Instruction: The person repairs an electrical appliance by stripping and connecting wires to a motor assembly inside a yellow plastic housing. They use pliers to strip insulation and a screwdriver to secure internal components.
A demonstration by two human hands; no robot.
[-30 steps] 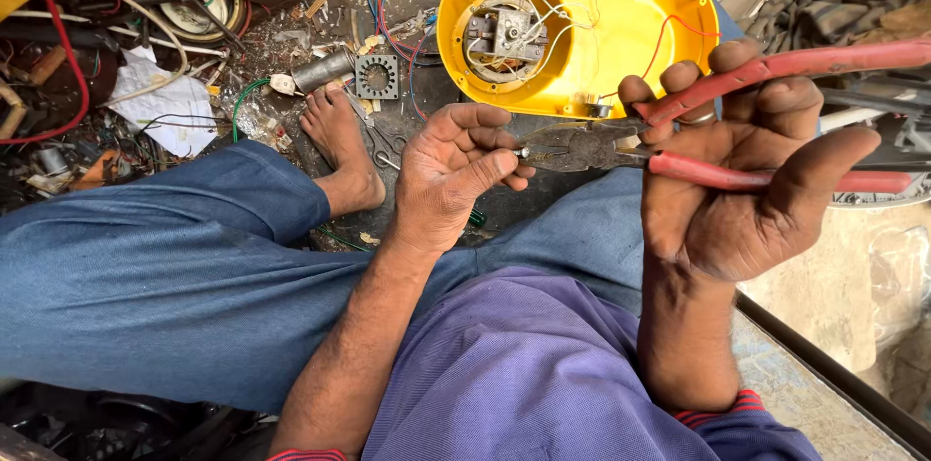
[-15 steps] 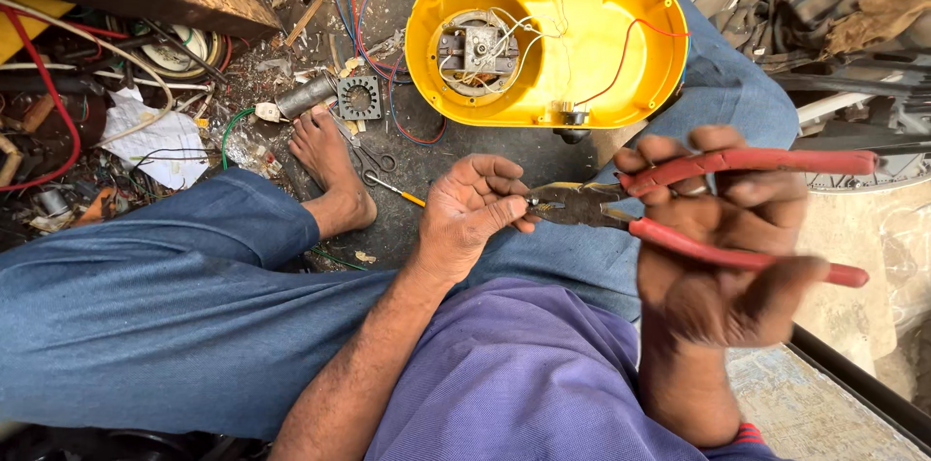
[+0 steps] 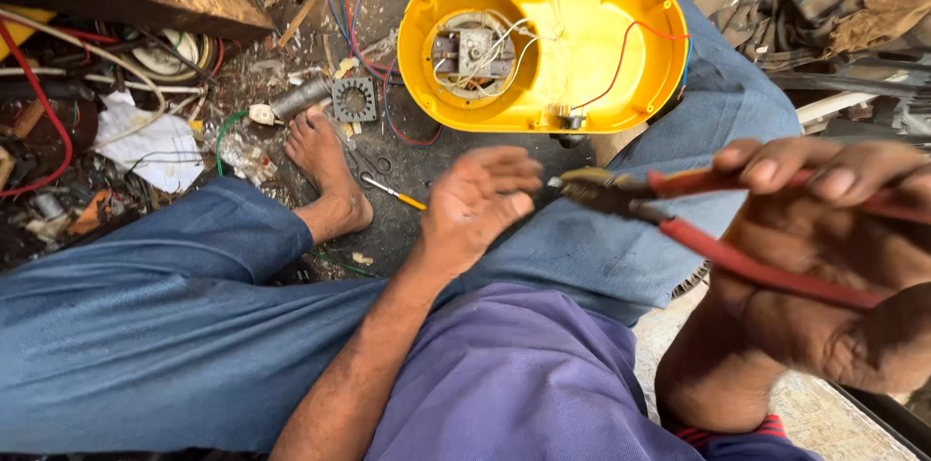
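My right hand (image 3: 824, 267) fills the lower right corner, its fingers (image 3: 776, 165) wrapped round the two red handles of a pair of pliers (image 3: 679, 214); the handles stand apart from each other, and the dark nose points left, level, towards my left hand (image 3: 475, 209). That hand hangs just above my right knee, its fingers bunched together at the pliers' tip; whether they pinch a wire there I cannot tell, the spot is blurred.

Beyond the knee, resting against my jeans, lies the open yellow plastic housing (image 3: 582, 44), hollow side up, its rim close above the pliers' nose. Its motor (image 3: 475, 54) sits in the round well on the left, white leads looping off it, and a thin red wire (image 3: 630, 59) crosses the bare yellow half to a small fitting at the lower rim.

My bare foot (image 3: 330, 175) rests on the dark floor (image 3: 436, 165) to the left, a yellow-handled screwdriver (image 3: 393, 192) just beside it. Further left, the floor is crowded with scrap, cables and a crumpled white paper (image 3: 155, 146).
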